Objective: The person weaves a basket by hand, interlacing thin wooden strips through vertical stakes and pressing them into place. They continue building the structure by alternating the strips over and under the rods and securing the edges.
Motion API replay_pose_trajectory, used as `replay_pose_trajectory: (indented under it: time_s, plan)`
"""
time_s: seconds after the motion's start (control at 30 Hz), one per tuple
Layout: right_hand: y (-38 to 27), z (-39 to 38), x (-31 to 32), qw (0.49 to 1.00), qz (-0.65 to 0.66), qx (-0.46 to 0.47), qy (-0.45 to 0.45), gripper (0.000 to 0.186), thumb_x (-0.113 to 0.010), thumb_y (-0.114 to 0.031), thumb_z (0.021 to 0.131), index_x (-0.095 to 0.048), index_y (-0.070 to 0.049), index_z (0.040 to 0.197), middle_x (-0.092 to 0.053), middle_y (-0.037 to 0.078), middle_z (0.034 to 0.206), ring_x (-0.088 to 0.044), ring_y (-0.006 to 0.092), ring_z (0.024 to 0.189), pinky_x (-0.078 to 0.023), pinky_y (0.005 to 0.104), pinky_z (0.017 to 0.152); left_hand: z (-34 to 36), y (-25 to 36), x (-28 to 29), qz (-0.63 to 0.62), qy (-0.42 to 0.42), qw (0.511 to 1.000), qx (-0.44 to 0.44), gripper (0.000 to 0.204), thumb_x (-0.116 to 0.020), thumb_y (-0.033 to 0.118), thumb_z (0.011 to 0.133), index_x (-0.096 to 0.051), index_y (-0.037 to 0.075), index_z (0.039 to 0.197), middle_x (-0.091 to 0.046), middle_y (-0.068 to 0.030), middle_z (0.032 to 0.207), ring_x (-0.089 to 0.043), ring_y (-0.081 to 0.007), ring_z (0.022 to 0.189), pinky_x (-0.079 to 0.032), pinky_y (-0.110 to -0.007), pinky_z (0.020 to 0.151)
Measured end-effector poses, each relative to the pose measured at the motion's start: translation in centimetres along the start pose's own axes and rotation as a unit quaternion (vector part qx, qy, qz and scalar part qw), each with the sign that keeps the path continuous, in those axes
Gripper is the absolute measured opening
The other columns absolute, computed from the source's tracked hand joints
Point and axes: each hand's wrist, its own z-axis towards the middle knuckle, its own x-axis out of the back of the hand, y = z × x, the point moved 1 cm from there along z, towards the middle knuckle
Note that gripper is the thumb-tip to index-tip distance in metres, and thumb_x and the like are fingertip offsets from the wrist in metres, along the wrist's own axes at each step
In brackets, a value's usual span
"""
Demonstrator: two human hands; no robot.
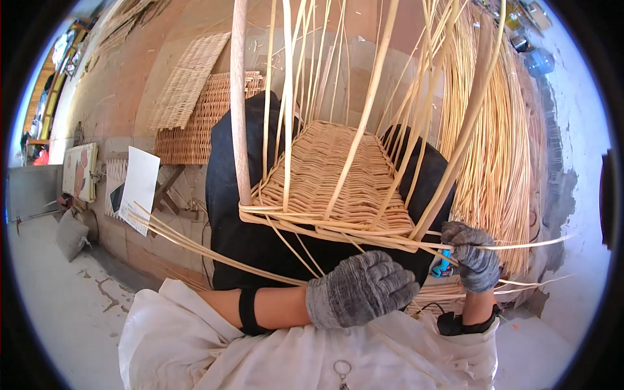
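Head view, woven base: a flat panel of pale, closely packed cane (335, 175) lies in front of the person, over dark cloth (224, 153), its surface ribbed in wavy rows and its far end looking narrower.
Near edge: several smooth, round border rods (364, 232) run side by side along it, bending round the corners.
Stakes: thin, flexible stakes (355, 146) rise from the panel, some straight, some leaning or crossing.
Corner posts: a thick wooden post (240, 104) stands at the near left corner; another thick, slanting post (465, 133) meets the near right one.
Left hand: the left hand (361, 289), in a mottled grey knit glove, is just below the near edge, back upward, fingers bent and pressed together; whether they grip anything I cannot tell.
Right hand: the right hand (471, 253), gloved alike, is beside the near right corner, fingers curled round a pale rod (533, 244) whose tapering end sticks out to the right.
Loose ends: a spray of slim rods (208, 252) reaches left from near the left forearm.
Beside the right hand: a small bright blue object (444, 265), partly hidden.
Right side: a deep sheaf of long, glossy canes (484, 162) lies near a rough, patchy wall (569, 149).
Left side: two woven panels (188, 81) overlap, one paler; nearer is a smooth white sheet (140, 185), and farther left a soft grey cushion (71, 234).
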Motion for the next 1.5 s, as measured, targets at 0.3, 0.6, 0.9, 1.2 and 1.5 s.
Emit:
replay_pose_trajectory:
  time_s: [0.3, 0.6, 0.9, 1.2, 1.5]
  plan:
    - [-0.2, 0.6, -0.5, 0.999, -0.022, -0.037, -0.004, 0.033, -0.077, -0.026, 0.064, -0.069, 0.002, 0.08, -0.068, 0.017, 0.084, -0.063, 0.0289, 0.093, -0.045, 0.0397, 0.093, 0.2, 0.4, -0.7, 0.001, -0.223, 0.972, 0.078, 0.033, -0.053, 0.021, 0.077, -0.062, 0.013, 0.107, -0.062, -0.0037, 0.105, -0.059, -0.0195, 0.094, -0.046, -0.035, 0.083]
    - [-0.6, 0.3, -0.7, 0.951, -0.203, -0.209, 0.098, 0.037, -0.072, -0.033, 0.076, -0.068, 0.002, 0.087, -0.067, 0.011, 0.079, -0.062, 0.0183, 0.073, -0.049, 0.0287, 0.069, 5.8, -0.3, -0.2, 0.016, -0.067, 0.905, 0.419, 0.073, -0.054, 0.046, 0.084, -0.037, -0.006, 0.131, -0.06, -0.0117, 0.114, -0.057, -0.0262, 0.106, -0.03, -0.05, 0.102]
    - [-5.1, -5.5, -7.1, 0.779, -0.534, 0.315, 0.091, 0.02, -0.062, -0.017, 0.081, -0.063, 0.0, 0.093, -0.063, 0.015, 0.092, -0.059, 0.0311, 0.082, -0.048, 0.0377, 0.075, 5.6, -2.4, 4.3, -0.028, -0.058, 0.897, 0.437, 0.047, -0.056, 0.053, 0.082, -0.062, 0.008, 0.093, -0.066, -0.0107, 0.07, -0.065, -0.0294, 0.068, -0.047, -0.046, 0.063]
    - [10.7, 4.0, -7.7, 0.748, -0.622, 0.23, -0.022, 0.061, -0.061, -0.027, 0.081, -0.039, 0.003, 0.13, -0.047, 0.023, 0.126, -0.05, 0.0343, 0.114, -0.038, 0.0445, 0.099, -8.5, 3.0, 14.3, -0.05, -0.007, 0.962, 0.267, 0.051, -0.057, 0.061, 0.076, -0.06, 0.011, 0.086, -0.059, -0.0134, 0.065, -0.06, -0.035, 0.067, -0.045, -0.044, 0.063]
    - [2.1, 0.2, -4.6, 0.695, -0.649, 0.238, 0.196, 0.032, -0.069, -0.027, 0.067, -0.057, -0.005, 0.086, -0.053, 0.014, 0.08, -0.051, 0.034, 0.08, -0.041, 0.041, 0.071, -11.7, -6.4, 12.9, -0.393, 0.095, 0.907, 0.121, 0.053, -0.064, 0.058, 0.073, -0.066, 0.012, 0.098, -0.067, -0.0029, 0.092, -0.061, -0.0207, 0.094, -0.044, -0.036, 0.088]
